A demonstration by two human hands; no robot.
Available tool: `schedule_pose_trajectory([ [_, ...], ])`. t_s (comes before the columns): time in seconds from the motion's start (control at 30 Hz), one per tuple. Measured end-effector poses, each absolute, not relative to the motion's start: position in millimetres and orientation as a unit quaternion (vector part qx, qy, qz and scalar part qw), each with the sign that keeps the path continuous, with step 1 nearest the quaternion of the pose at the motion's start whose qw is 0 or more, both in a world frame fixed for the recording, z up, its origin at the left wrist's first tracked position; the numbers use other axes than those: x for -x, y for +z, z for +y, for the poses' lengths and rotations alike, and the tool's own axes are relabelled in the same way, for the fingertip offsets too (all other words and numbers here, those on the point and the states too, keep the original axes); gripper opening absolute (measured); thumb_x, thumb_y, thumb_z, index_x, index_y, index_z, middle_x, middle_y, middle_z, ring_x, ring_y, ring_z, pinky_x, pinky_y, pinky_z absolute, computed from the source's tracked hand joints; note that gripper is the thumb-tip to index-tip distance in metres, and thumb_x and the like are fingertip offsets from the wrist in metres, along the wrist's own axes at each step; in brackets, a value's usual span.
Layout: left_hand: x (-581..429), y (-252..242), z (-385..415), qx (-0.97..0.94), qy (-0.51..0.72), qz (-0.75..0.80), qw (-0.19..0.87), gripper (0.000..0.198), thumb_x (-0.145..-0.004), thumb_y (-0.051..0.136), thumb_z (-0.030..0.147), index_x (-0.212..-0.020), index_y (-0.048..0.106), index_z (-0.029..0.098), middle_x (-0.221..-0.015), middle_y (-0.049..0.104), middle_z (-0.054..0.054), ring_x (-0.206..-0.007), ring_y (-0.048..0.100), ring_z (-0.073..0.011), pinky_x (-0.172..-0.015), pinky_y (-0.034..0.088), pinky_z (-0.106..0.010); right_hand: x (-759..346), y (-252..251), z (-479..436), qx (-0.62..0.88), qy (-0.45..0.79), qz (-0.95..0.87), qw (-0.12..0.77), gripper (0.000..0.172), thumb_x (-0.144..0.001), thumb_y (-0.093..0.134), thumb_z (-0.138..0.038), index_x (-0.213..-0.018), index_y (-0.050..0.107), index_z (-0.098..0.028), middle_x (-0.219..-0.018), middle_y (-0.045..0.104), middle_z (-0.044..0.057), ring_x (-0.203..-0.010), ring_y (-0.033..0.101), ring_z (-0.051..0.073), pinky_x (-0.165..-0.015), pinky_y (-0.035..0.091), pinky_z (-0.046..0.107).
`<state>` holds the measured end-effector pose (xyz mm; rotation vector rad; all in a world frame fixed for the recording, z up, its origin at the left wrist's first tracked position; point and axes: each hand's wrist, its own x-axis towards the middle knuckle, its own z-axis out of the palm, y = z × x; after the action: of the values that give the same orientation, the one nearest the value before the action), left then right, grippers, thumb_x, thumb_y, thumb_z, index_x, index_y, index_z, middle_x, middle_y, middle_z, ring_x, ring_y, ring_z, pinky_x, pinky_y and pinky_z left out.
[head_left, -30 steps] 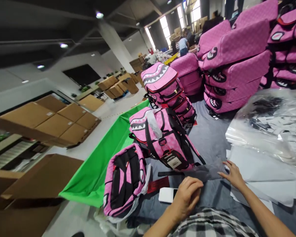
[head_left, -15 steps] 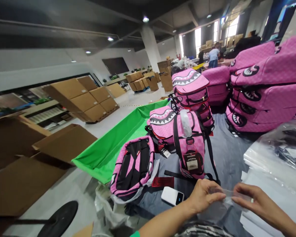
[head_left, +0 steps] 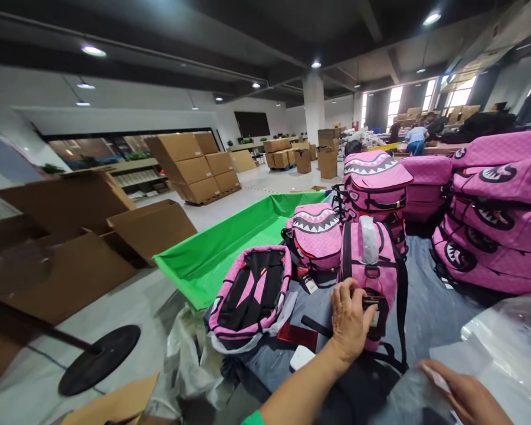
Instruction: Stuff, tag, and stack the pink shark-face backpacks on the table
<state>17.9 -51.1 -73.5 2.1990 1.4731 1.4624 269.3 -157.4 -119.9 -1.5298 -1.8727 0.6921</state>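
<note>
My left hand (head_left: 351, 321) is at the front of a pink checked backpack (head_left: 356, 254), its thumb over the dark hang tag (head_left: 380, 321) and its curled fingers against the bag; the grip is partly hidden. Plastic wrap (head_left: 369, 239) covers the backpack's top handle. At the lower right, my right hand (head_left: 466, 392) pinches a clear plastic bag (head_left: 407, 392), which hangs blurred below the backpack. Near my left wrist lie a white device (head_left: 301, 358), partly covered by my forearm, and a red card (head_left: 297, 336).
Another pink backpack (head_left: 252, 298) lies straps up on the left. More pink backpacks (head_left: 500, 218) are stacked on the right, beside plastic sheeting (head_left: 508, 336). A green fabric bin (head_left: 221, 242) borders the table. Cartons (head_left: 194, 168) and a black stand base (head_left: 100, 360) are on the floor.
My left hand has left the clear plastic and moved up to the backpack's hang tag. My right hand keeps the plastic, lower and farther right. The view has turned left and levelled.
</note>
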Motion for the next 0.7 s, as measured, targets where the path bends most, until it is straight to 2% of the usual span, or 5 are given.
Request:
schedule_pose_trajectory([
  [0.13,-0.1,-63.6,-52.4,-0.686,0.489,0.427,0.329,0.006,-0.090,0.066,0.020,-0.094,0.063,0.020,-0.097,0.068,-0.005,-0.093,0.064,-0.0211,-0.088,0.053,-0.038,-275.6,-97.7,-150.2,0.590,0.261,-0.706,0.292,0.059,-0.087,0.050,-0.076,-0.087,0.084,-0.028,-0.095,0.082,0.006,-0.087,0.079,0.029,-0.076,0.063,0.027],
  [0.23,21.0,-41.5,-42.4,-0.506,0.477,0.347,0.629,0.030,-0.079,0.080,0.039,-0.089,0.059,0.018,-0.072,0.065,0.002,-0.062,0.061,-0.0122,-0.063,0.050,-0.024,-268.0,-83.1,-137.2,0.607,0.236,-0.692,0.311,0.055,-0.085,0.052,-0.071,-0.089,0.083,-0.026,-0.098,0.082,0.008,-0.085,0.079,0.029,-0.075,0.062,0.027],
  [0.3,28.7,-22.3,-32.2,-0.394,0.457,0.294,0.741,0.046,-0.065,0.091,0.042,-0.089,0.060,0.016,-0.071,0.066,0.002,-0.056,0.059,-0.0087,-0.058,0.047,-0.020,-247.4,-73.3,-123.4,0.590,0.249,-0.712,0.287,0.041,-0.083,0.055,-0.057,-0.089,0.081,-0.026,-0.093,0.082,0.006,-0.080,0.078,0.029,-0.071,0.061,0.029],
  [0.43,21.1,-0.7,-27.8,-0.368,0.446,0.246,0.778,0.055,-0.058,0.096,0.043,-0.090,0.064,0.014,-0.072,0.068,0.000,-0.055,0.060,-0.0080,-0.056,0.046,-0.019,-185.8,-46.7,-88.2,0.572,0.260,-0.746,0.221,0.028,-0.079,0.049,-0.038,-0.074,0.074,-0.027,-0.074,0.079,0.004,-0.072,0.074,0.029,-0.060,0.052,0.032],
  [0.7,9.0,-45.1,-52.4,-0.530,0.470,0.221,0.670,0.051,-0.068,0.087,0.055,-0.089,0.061,0.015,-0.075,0.063,0.002,-0.065,0.057,-0.0093,-0.065,0.045,-0.022,-172.7,-8.8,-44.2,0.678,-0.047,-0.636,0.365,0.043,-0.084,0.048,-0.058,-0.082,0.077,-0.027,-0.081,0.076,0.007,-0.069,0.070,0.025,-0.053,0.036,0.029],
])
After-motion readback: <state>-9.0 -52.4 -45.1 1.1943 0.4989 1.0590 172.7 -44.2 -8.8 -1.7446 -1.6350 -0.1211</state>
